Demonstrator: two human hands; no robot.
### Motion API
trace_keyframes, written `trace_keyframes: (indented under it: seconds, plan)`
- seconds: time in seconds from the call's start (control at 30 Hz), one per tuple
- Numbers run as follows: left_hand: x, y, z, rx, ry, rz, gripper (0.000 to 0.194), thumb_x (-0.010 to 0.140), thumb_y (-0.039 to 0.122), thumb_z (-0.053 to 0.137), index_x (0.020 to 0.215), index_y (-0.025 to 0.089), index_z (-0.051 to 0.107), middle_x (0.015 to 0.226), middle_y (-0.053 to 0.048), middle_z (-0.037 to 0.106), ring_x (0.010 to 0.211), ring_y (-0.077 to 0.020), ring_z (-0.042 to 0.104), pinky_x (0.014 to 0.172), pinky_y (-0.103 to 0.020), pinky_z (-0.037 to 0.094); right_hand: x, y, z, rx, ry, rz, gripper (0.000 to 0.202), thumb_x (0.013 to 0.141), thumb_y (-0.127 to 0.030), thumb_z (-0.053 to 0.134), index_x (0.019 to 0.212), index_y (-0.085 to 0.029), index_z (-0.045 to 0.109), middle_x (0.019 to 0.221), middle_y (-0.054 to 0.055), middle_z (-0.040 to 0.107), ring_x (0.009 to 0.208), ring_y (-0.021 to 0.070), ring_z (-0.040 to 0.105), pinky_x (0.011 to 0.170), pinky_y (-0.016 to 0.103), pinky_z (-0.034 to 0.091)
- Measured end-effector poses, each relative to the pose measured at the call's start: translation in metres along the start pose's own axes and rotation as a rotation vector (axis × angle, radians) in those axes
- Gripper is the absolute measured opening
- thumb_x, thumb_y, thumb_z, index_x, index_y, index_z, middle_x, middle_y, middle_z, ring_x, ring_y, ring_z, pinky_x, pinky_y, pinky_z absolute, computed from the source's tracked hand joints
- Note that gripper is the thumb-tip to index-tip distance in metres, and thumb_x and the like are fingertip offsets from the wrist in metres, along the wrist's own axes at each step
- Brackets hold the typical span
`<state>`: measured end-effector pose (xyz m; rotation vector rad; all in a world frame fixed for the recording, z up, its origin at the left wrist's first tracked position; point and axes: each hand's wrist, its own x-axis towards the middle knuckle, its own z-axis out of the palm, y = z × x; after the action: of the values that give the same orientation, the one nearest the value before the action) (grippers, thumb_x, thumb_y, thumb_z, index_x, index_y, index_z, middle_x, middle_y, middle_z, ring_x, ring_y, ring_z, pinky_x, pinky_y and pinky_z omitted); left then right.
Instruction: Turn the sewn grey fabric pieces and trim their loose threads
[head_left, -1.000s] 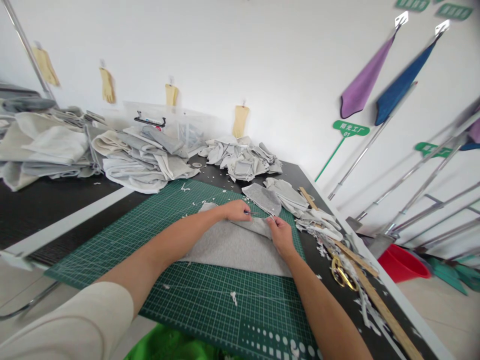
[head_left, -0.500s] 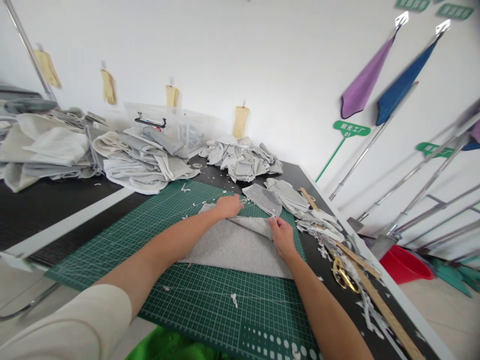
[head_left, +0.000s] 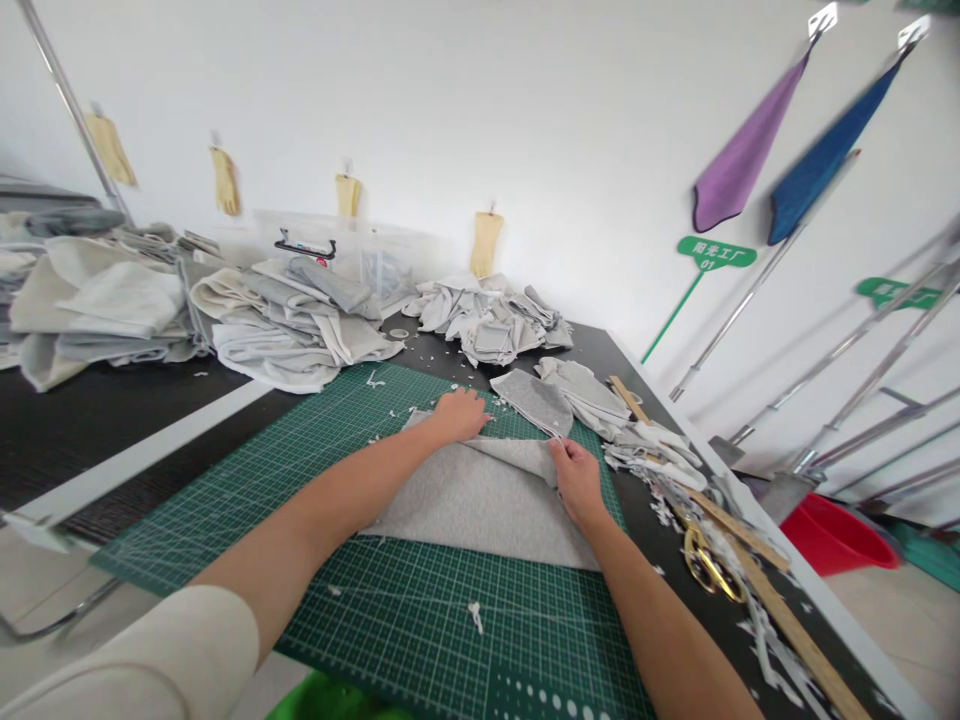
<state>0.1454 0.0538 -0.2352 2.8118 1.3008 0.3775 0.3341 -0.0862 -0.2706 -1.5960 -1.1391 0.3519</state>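
A light grey piece of fabric (head_left: 480,510) lies on the green cutting mat (head_left: 247,500), its far edge folded over toward me. My left hand (head_left: 456,415) rests at the far left edge of the fabric, palm down with the fingers stretched out. At the far right corner, my right hand (head_left: 579,478) pinches the folded edge between thumb and fingers. Just beyond that hand is a darker grey cut fabric piece (head_left: 534,402), with a pale stack of cut pieces (head_left: 581,392) beside it.
Gold-handled scissors (head_left: 709,565) and a wooden ruler (head_left: 795,630) lie among white scraps on the right. Fabric piles (head_left: 292,320) stand at the back left, and a heap of cut pieces (head_left: 491,325) at the back. A red bucket (head_left: 836,535) is beyond the table's right edge.
My left hand's fingers have flattened and spread from a more bunched pose. My right hand keeps its pinch on the fabric. The whole view has shifted slightly.
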Motion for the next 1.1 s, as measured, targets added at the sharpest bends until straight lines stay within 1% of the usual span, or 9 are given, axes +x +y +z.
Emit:
trace_keyframes:
  seconds: [0.1,0.27,0.4,0.57,0.7,0.87,0.93,1.0,1.1]
  plan:
    - [-0.002,0.011,-0.009,-0.116,0.149,0.118,0.034,0.089,0.034,0.036,0.102,0.016,0.062,0.108,-0.013,0.06,0.107,-0.0261,0.051,0.086,-0.037,0.041,0.002,0.003,0.0,0.005,0.008,0.018,0.044,0.077,-0.054,0.049,0.078,-0.013,0.066,0.063,0.001,0.057,0.058,0.0139,0.045,0.053,0.024,0.032]
    - [-0.002,0.031,-0.019,-0.525,0.114,0.413,0.027,0.087,0.026,0.04,0.099,0.018,0.064,0.101,-0.004,0.066,0.095,-0.0148,0.057,0.085,-0.025,0.042,0.003,0.003,0.001,0.014,0.013,0.032,0.046,0.076,-0.055,0.051,0.081,-0.012,0.067,0.065,0.001,0.059,0.059,0.0139,0.047,0.054,0.024,0.033]
    - [-0.004,0.036,-0.021,-0.789,0.123,0.407,0.023,0.083,0.023,0.047,0.096,0.015,0.064,0.095,-0.005,0.067,0.091,-0.0138,0.058,0.084,-0.026,0.043,0.002,0.001,0.002,0.017,0.009,0.037,0.046,0.076,-0.054,0.052,0.084,-0.012,0.067,0.065,0.001,0.058,0.058,0.0133,0.045,0.054,0.024,0.033]
    - [-0.008,0.037,-0.029,-1.187,-0.244,0.267,0.025,0.083,0.022,0.043,0.104,0.013,0.056,0.089,-0.006,0.064,0.072,-0.0117,0.062,0.059,-0.022,0.047,0.0,-0.001,0.002,0.017,0.014,0.046,0.047,0.076,-0.055,0.051,0.083,-0.011,0.067,0.065,0.003,0.058,0.058,0.0139,0.045,0.052,0.024,0.033]
    - [-0.009,0.034,-0.03,-1.126,-0.643,0.325,0.029,0.083,0.029,0.045,0.107,0.015,0.054,0.097,-0.009,0.065,0.085,-0.0175,0.064,0.068,-0.03,0.052,-0.001,-0.002,0.002,0.017,0.011,0.045,0.047,0.075,-0.055,0.051,0.079,-0.011,0.067,0.064,0.003,0.058,0.058,0.0138,0.045,0.053,0.023,0.034]
    - [-0.002,0.024,-0.018,-0.672,0.26,0.126,0.05,0.079,0.014,0.046,0.128,0.015,0.041,0.136,-0.014,0.043,0.126,-0.0222,0.04,0.105,-0.04,0.034,0.0,0.0,0.002,0.018,0.014,0.037,0.045,0.075,-0.054,0.052,0.08,-0.011,0.067,0.065,0.003,0.059,0.061,0.0142,0.046,0.054,0.023,0.033]
    - [-0.002,0.024,-0.015,-0.652,0.412,0.19,0.054,0.079,0.014,0.046,0.132,0.015,0.037,0.141,-0.014,0.036,0.13,-0.0219,0.035,0.108,-0.039,0.031,0.0,0.001,0.002,0.02,0.016,0.038,0.045,0.075,-0.054,0.052,0.079,-0.011,0.067,0.062,0.002,0.058,0.058,0.0135,0.045,0.053,0.023,0.032]
    - [-0.004,0.028,-0.014,-0.758,0.3,0.266,0.048,0.08,0.019,0.046,0.128,0.015,0.041,0.129,-0.013,0.05,0.118,-0.0204,0.049,0.099,-0.037,0.041,0.0,0.001,0.003,0.025,0.019,0.04,0.046,0.075,-0.055,0.053,0.079,-0.012,0.067,0.059,0.001,0.056,0.056,0.0126,0.043,0.052,0.023,0.031]
    - [-0.008,0.035,-0.012,-0.918,-0.228,0.369,0.033,0.084,0.026,0.043,0.115,0.016,0.052,0.098,-0.007,0.067,0.088,-0.0169,0.064,0.081,-0.035,0.052,-0.001,0.0,0.004,0.035,0.02,0.046,0.046,0.074,-0.056,0.053,0.079,-0.012,0.067,0.057,-0.001,0.055,0.053,0.0116,0.042,0.051,0.023,0.03]
